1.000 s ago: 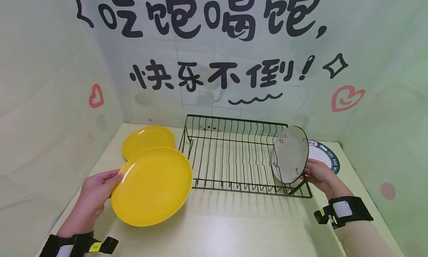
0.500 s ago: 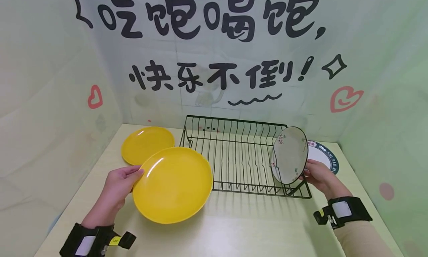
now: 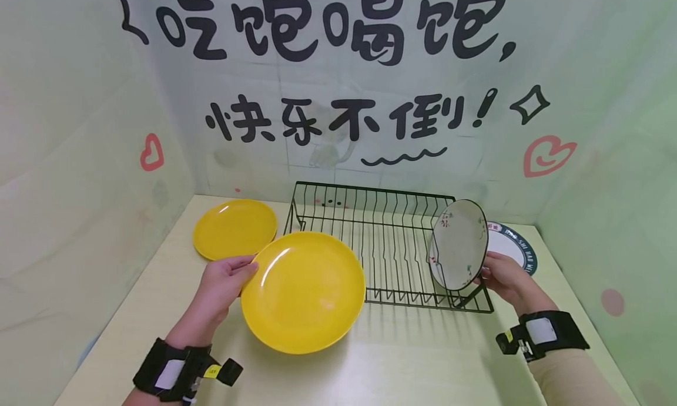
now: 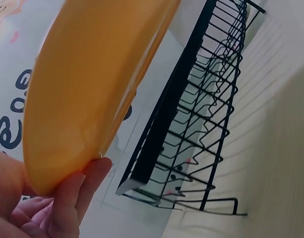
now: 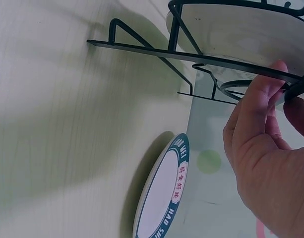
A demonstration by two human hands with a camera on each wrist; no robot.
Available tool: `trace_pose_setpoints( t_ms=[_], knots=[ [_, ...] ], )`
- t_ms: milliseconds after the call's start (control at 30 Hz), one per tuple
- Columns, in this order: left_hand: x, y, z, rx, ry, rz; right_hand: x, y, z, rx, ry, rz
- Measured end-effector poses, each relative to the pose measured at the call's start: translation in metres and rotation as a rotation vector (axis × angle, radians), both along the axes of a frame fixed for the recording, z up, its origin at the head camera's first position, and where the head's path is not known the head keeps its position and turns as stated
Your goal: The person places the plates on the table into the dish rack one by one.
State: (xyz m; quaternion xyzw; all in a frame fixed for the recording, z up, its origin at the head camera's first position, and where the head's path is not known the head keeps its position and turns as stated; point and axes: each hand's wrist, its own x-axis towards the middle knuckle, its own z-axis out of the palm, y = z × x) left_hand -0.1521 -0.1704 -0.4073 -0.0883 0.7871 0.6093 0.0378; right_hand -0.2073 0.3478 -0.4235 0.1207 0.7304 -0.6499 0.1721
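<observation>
Glossy round yellow plate (image 3: 303,292) has shifted right, now raised before the black wire rack (image 3: 372,222), left hand (image 3: 224,281) pinching its rim. Yellow plates: two, the second (image 3: 235,230) on the pale tabletop (image 3: 407,359). One white floral plate (image 3: 459,244) stands in the rack; one blue-rimmed white plate (image 3: 509,244) beyond. Right hand (image 3: 510,278) grips rack's end; fingers round the bar clear only in right wrist view.

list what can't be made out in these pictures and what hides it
Head view: the front left of the black rack, hidden behind the yellow plate in the left hand.
Head view: the left side of the blue-rimmed plate, behind the flowered plate and right hand.
Left wrist view: the held yellow plate's upper end, cut off by the top edge.
Right wrist view: the blue-rimmed plate's lower end, cut off by the bottom edge.
</observation>
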Motion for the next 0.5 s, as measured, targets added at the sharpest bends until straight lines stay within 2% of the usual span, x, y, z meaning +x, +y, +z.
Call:
trace_pose_setpoints(
  t_ms=[500],
  knots=[
    [-0.005,0.031,-0.007,0.044,-0.031,0.007,0.001,0.001,0.0,-0.009,0.005,0.005]
  ],
)
